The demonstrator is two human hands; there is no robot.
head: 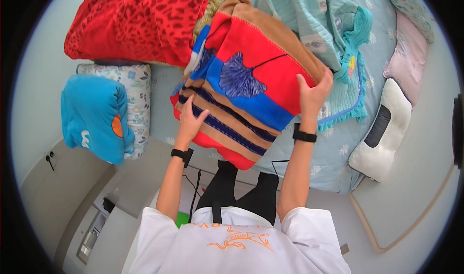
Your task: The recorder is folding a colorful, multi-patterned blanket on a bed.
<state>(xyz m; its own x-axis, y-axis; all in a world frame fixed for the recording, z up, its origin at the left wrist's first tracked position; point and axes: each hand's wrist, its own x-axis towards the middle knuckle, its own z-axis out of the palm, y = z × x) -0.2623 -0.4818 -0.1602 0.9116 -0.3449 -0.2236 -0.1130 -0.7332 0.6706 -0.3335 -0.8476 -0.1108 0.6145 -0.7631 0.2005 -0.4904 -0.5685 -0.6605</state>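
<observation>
A folded blanket [268, 78] in red, brown and blue, with stripes and a fan-shaped leaf print, lies before me on the bed. My right hand [315, 89] grips its brown and red edge on the right, thumb on top and the other fingers hidden by the cloth. On the striped part at the left rests my left hand [191, 120], its thumb and fingers apart. Behind the blanket on the right is a rumpled teal quilt [301, 13] with a ruffled edge. A red blanket with dark spots [141, 20] is heaped at the upper left.
A folded blue blanket [92, 114] sits on a floral-print pillow or bedding roll [141, 103] at the left. On the right are a white contoured pillow [391, 129] with a dark patch and a pink pillow [409, 53]. The daisy-print bedsheet [326, 165] reaches the near bed edge.
</observation>
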